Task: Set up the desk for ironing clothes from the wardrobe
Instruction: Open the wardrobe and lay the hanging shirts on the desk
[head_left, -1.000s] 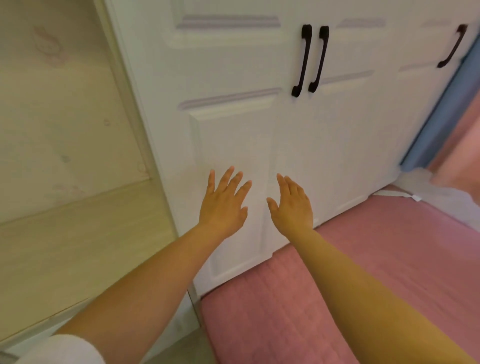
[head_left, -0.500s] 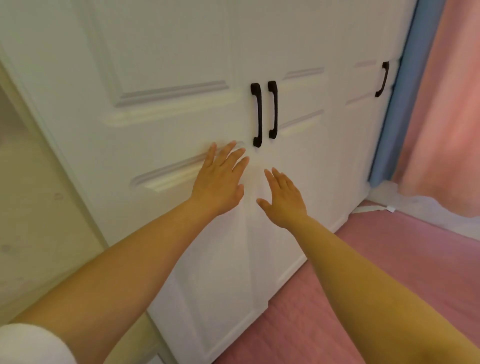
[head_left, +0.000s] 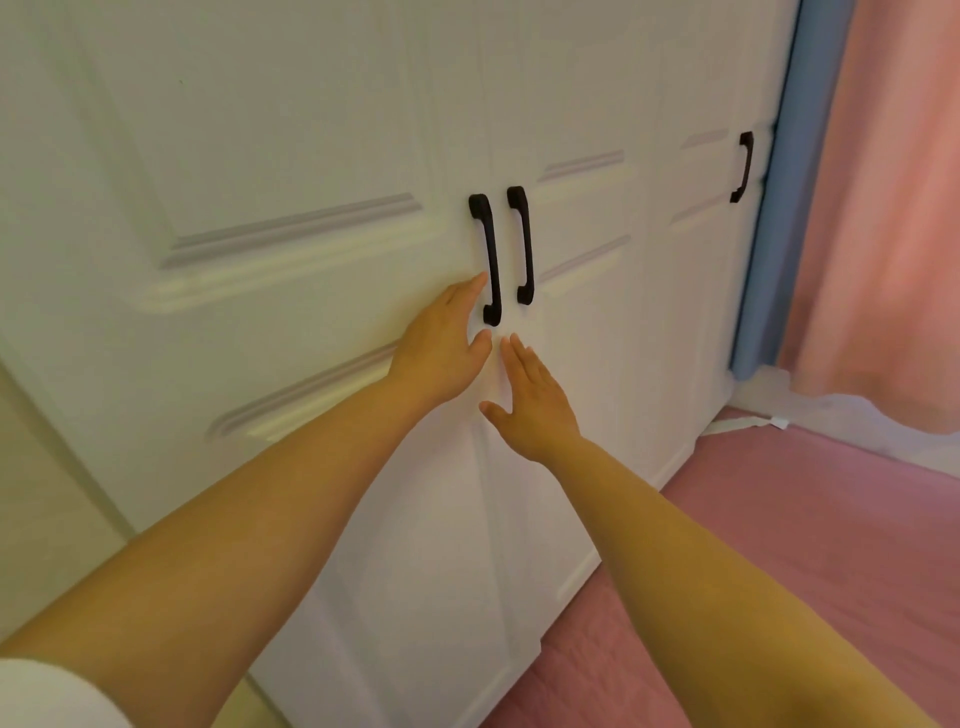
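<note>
A white wardrobe (head_left: 291, 156) with panelled doors fills the view, all doors closed. Two black vertical handles sit side by side at the middle: the left handle (head_left: 487, 254) and the right handle (head_left: 523, 244). My left hand (head_left: 447, 345) is stretched out flat, its fingertips reaching the lower part of the left handle. My right hand (head_left: 530, 400) is flat with straight fingers just below both handles, close to the door seam. Neither hand holds anything.
A third black handle (head_left: 742, 166) is on the far right door. Beside the wardrobe hang a blue curtain (head_left: 779, 208) and a pink curtain (head_left: 883, 208). A pink quilted cover (head_left: 779, 545) lies at the lower right.
Both hands have risen along the door toward the pair of handles. The left fingertips now reach the left handle. The view has swung up and to the right.
</note>
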